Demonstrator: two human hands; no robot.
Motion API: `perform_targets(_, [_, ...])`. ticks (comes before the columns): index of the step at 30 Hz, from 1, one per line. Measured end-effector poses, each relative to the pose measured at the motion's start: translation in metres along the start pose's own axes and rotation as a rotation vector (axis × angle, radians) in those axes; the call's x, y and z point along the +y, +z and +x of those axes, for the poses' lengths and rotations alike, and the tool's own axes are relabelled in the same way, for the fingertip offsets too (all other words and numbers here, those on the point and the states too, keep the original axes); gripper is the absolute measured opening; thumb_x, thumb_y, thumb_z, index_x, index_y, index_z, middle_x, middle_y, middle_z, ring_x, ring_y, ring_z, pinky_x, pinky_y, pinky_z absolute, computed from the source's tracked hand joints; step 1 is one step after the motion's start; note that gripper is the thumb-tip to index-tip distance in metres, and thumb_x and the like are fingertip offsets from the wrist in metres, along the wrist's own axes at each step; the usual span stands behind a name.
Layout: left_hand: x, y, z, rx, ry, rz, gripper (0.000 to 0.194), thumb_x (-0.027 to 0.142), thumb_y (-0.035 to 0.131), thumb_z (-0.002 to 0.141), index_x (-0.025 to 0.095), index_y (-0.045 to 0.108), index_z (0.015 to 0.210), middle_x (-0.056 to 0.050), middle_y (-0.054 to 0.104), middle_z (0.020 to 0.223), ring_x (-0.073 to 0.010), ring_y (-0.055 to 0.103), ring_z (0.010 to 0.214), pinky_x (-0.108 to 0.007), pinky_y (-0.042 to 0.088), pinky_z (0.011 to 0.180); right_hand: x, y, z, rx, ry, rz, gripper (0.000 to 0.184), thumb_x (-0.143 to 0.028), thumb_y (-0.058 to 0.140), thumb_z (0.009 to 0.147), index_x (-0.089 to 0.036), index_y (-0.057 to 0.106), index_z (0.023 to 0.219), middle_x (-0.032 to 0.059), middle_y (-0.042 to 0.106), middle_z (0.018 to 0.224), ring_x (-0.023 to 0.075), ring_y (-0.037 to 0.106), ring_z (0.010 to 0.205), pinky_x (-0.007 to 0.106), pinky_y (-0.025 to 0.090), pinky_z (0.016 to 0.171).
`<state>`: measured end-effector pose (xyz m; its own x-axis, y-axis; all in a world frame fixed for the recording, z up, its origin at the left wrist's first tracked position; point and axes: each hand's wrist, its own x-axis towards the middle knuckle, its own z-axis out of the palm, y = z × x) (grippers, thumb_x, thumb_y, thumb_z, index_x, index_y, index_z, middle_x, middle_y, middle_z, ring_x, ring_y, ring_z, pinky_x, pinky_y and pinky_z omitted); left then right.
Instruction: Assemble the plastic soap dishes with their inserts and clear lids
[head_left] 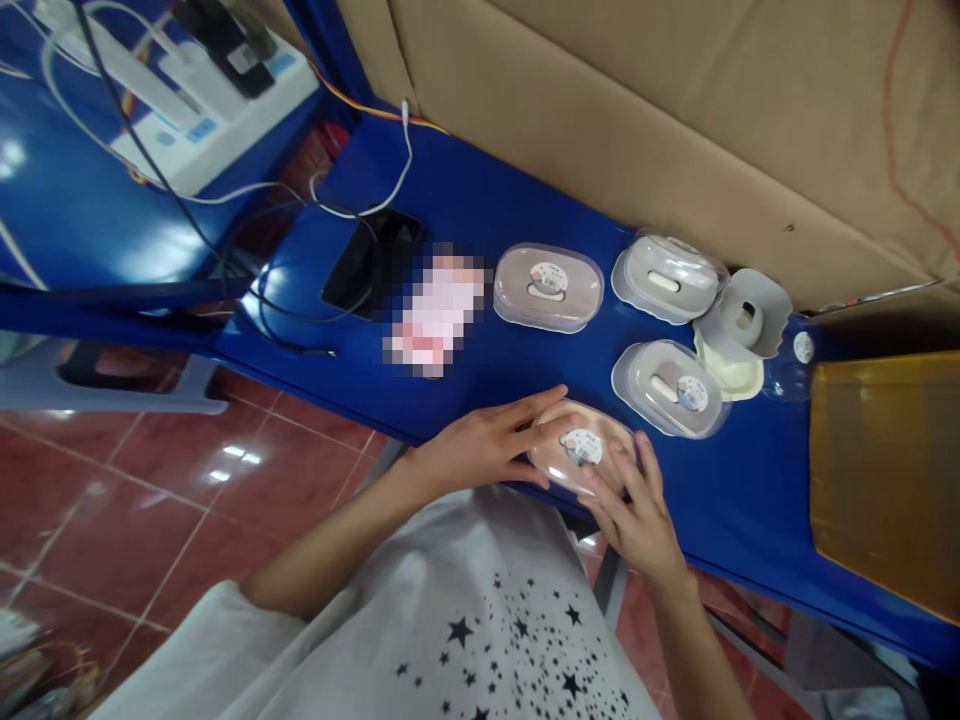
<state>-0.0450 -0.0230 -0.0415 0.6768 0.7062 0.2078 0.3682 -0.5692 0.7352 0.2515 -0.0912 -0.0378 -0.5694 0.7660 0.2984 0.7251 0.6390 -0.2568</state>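
A pinkish oval soap dish with a clear lid and a round white label (583, 447) sits between my hands at the table's near edge. My left hand (487, 440) grips its left end, fingers spread over the lid and side. The fingers of my right hand (636, 515) curl around its right end and press on the lid. Just beyond is a similar lidded soap dish (549, 287), and to the right lie a greyish lidded one (671, 389) and another (669, 278). My palms hide part of the held dish's ends.
Loose grey (750, 310) and cream dish parts (731, 372) and a clear lid (791, 365) lie at the right, beside a yellow-brown taped box (885, 480). A black device (367, 260), a blurred pink item (439, 315), cables and a power strip (217, 120) are leftward. Cardboard (600, 120) stands behind.
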Motion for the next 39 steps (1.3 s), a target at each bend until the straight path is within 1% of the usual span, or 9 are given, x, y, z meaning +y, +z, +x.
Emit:
perform_targets(7, [-0.004, 0.0, -0.004, 0.05, -0.002, -0.068, 0.102, 0.033, 0.084, 0.096, 0.044, 0.02, 0.174, -0.005, 0.038, 0.176, -0.029, 0.054, 0.153, -0.048, 0.054, 0.123, 0.0, 0.0, -0.002, 0.008, -0.03, -0.029, 0.095, -0.018, 0.082, 0.095, -0.038, 0.031, 0.172, -0.0002, 0.019, 0.184, 0.0402, 0.025, 0.167, 0.058, 0.05, 0.125])
perform_targets(10, [-0.004, 0.0, -0.005, 0.025, -0.025, -0.091, 0.102, 0.032, 0.085, 0.095, 0.045, 0.021, 0.174, -0.004, 0.038, 0.177, -0.0288, 0.052, 0.155, -0.046, 0.054, 0.123, 0.002, 0.0, -0.004, 0.019, -0.037, -0.014, 0.091, -0.023, 0.079, 0.098, -0.036, 0.03, 0.173, 0.0024, 0.018, 0.184, 0.0398, 0.027, 0.167, 0.059, 0.053, 0.123])
perform_targets(14, [-0.001, -0.002, -0.006, -0.024, -0.062, -0.053, 0.099, 0.034, 0.083, 0.097, 0.047, 0.022, 0.173, -0.005, 0.035, 0.178, -0.0295, 0.049, 0.157, -0.047, 0.052, 0.124, 0.005, 0.002, -0.008, 0.006, -0.005, -0.002, 0.09, -0.03, 0.078, 0.099, -0.04, 0.027, 0.173, 0.001, 0.017, 0.184, 0.0412, 0.034, 0.164, 0.063, 0.055, 0.119])
perform_targets(20, [0.0, -0.002, -0.004, -0.028, -0.057, -0.017, 0.087, 0.043, 0.078, 0.1, 0.041, 0.029, 0.172, -0.009, 0.04, 0.176, -0.0324, 0.05, 0.156, -0.052, 0.05, 0.125, 0.005, 0.004, -0.007, 0.004, 0.027, 0.04, 0.091, -0.03, 0.078, 0.099, -0.039, 0.027, 0.174, 0.0025, 0.02, 0.183, 0.0422, 0.035, 0.163, 0.063, 0.055, 0.12])
perform_targets(24, [0.003, -0.001, -0.001, -0.017, -0.065, 0.01, 0.081, 0.043, 0.074, 0.103, 0.038, 0.028, 0.171, -0.011, 0.044, 0.172, -0.0322, 0.051, 0.155, -0.053, 0.052, 0.123, 0.005, 0.002, -0.004, -0.017, 0.033, 0.065, 0.091, -0.029, 0.077, 0.1, -0.039, 0.025, 0.174, 0.0007, 0.016, 0.184, 0.0403, 0.033, 0.164, 0.062, 0.053, 0.123])
perform_targets(29, [0.006, -0.003, 0.001, 0.002, -0.054, 0.041, 0.075, 0.038, 0.073, 0.104, 0.034, 0.034, 0.168, -0.015, 0.046, 0.169, -0.0326, 0.052, 0.153, -0.053, 0.055, 0.119, 0.007, 0.001, -0.002, -0.046, 0.044, 0.105, 0.088, -0.028, 0.074, 0.102, -0.037, 0.026, 0.174, 0.0023, 0.016, 0.184, 0.039, 0.031, 0.165, 0.062, 0.048, 0.126])
perform_targets(34, [0.01, -0.004, 0.004, -0.003, -0.075, 0.032, 0.08, 0.035, 0.076, 0.1, 0.036, 0.032, 0.167, -0.015, 0.041, 0.172, -0.0348, 0.047, 0.156, -0.056, 0.052, 0.122, 0.005, 0.004, 0.0, -0.056, 0.071, 0.088, 0.089, -0.032, 0.073, 0.103, -0.039, 0.021, 0.175, 0.0023, 0.012, 0.185, 0.039, 0.026, 0.167, 0.062, 0.047, 0.126])
perform_targets(36, [0.011, -0.005, 0.006, 0.011, -0.083, 0.018, 0.085, 0.035, 0.079, 0.098, 0.035, 0.031, 0.167, -0.015, 0.04, 0.172, -0.0351, 0.046, 0.157, -0.057, 0.051, 0.123, 0.004, 0.006, 0.0, -0.052, 0.095, 0.049, 0.09, -0.036, 0.071, 0.104, -0.042, 0.017, 0.175, 0.0016, 0.007, 0.185, 0.0393, 0.023, 0.168, 0.067, 0.041, 0.129])
perform_targets(39, [0.011, -0.009, 0.01, -0.004, -0.104, 0.008, 0.087, 0.04, 0.084, 0.094, 0.036, 0.034, 0.165, -0.012, 0.048, 0.166, -0.034, 0.051, 0.152, -0.056, 0.05, 0.124, 0.004, 0.008, -0.002, -0.016, 0.132, 0.012, 0.092, -0.043, 0.069, 0.104, -0.041, 0.011, 0.176, 0.0029, 0.002, 0.185, 0.0399, 0.018, 0.169, 0.072, 0.029, 0.132])
